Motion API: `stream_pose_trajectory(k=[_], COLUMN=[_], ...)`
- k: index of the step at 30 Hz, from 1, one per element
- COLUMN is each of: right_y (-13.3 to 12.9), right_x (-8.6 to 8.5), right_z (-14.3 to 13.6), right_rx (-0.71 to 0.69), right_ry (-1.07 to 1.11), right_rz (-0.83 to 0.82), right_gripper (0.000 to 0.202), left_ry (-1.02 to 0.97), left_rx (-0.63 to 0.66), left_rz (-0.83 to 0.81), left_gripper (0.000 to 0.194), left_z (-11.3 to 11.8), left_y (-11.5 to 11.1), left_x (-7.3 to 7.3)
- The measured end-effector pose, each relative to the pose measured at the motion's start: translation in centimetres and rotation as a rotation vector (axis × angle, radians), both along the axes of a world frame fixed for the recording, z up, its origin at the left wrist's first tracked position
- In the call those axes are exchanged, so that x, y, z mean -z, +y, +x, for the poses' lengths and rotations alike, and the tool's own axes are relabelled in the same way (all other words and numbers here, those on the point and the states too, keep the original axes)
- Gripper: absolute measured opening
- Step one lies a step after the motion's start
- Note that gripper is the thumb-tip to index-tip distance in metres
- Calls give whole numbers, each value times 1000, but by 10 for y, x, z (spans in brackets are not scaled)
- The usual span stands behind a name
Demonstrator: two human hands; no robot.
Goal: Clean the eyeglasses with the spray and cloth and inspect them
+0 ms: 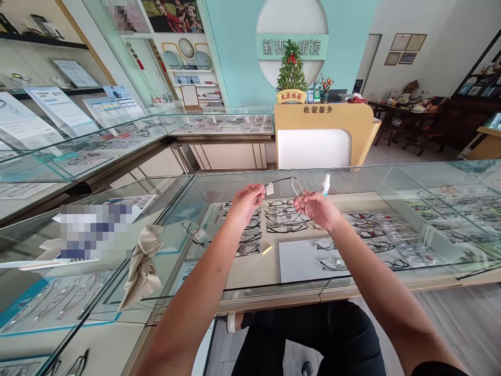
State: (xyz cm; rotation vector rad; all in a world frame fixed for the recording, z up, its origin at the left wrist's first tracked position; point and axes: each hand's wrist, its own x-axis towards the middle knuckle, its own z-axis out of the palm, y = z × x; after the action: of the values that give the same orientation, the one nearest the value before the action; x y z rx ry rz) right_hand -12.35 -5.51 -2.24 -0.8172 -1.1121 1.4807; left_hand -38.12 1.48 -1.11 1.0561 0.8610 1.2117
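Above the glass counter [235,183] I hold a pair of eyeglasses [296,186] with thin, light rims and dark temples. My left hand [246,202] is closed on the end of a temple, beside a small white tag [270,189]. The fingers of my right hand [320,209] pinch the front of the frame near the lenses. Just past that hand stands a small white bottle [326,183]. A crumpled beige cloth [143,266] lies on the glass left of my left forearm. Between cloth and forearm is another pair of glasses [197,234].
Rows of spectacles [287,214] fill the display below the glass. Papers [96,230], partly blurred out, lie at left. Across the aisle, more display cases [223,124] adjoin a wooden cashier desk [324,117] with a plant [291,70] on top.
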Motion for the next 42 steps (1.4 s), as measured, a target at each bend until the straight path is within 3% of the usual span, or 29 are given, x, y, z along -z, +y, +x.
stream_pose_trajectory(k=[3, 5, 8, 10, 16, 19, 23, 28, 32, 35, 38, 42], right_y=[-2, -3, -5, -7, -11, -8, 1, 10, 14, 17, 18, 17], right_x=[0, -2, -8, -14, -25, -24, -22, -17, -14, -12, -11, -10], right_z=[-1, 1, 13, 27, 75, 91, 103, 110, 113, 114, 113, 110], right_rx=[24, 26, 28, 78, 276, 359, 447, 530, 562, 587, 607, 640], right_ry=[107, 199, 310, 359, 378, 316, 215, 215, 192, 179, 160, 134], right_rz=[35, 77, 152, 209, 357, 391, 402, 388, 390, 367, 348, 344], right_gripper=[28, 30, 30, 30, 29, 34, 41, 45, 45, 47, 47, 42], left_ry=[-55, -16, 86, 135, 296, 482, 785, 1086, 1119, 1099, 1010, 785], left_rx=[-11, -109, -270, -301, -221, -76, 256, 207, 213, 220, 207, 183], left_rz=[-41, -11, 110, 217, 507, 574, 517, 434, 357, 319, 309, 343], left_gripper=[61, 58, 46, 39, 23, 18, 16, 60, 74, 54, 33, 31], left_z=[6, 12, 20, 24, 34, 49, 93, 175, 225, 244, 247, 221], left_y=[-5, -9, -15, -18, -37, -40, -23, 14, 33, 38, 39, 42], left_x=[1, 2, 5, 8, 16, 12, -6, -24, -18, -8, -2, -8])
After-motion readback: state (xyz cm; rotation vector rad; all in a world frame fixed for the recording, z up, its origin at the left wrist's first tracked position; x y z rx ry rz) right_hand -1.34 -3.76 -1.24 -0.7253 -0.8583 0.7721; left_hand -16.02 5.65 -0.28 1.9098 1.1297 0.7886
